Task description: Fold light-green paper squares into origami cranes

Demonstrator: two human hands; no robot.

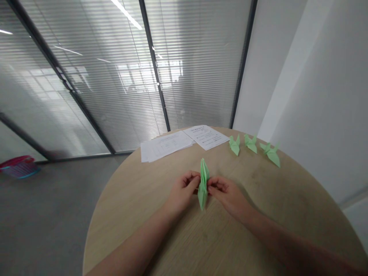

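Between my two hands, over the middle of the wooden table (129, 214), a green folded paper crane (202, 184) stands on end, its narrow points toward and away from me. My left hand (185, 188) pinches its left side with thumb and fingers. From the right, my right hand (224, 189) grips the other side in the same way. The fingertips are partly hidden by the paper. Three finished-looking green paper cranes, one (235, 145) nearest the sheets, another (251, 144) beside it and a third (271, 154) furthest right, rest beyond my right hand.
White paper sheets (165, 145) and a printed page (207, 137) lie at the table's far edge. Behind them rises a glass partition with blinds (198, 92); a white wall (324, 88) stands to the right. A pink and blue basket (20, 167) sits on the floor at far left.
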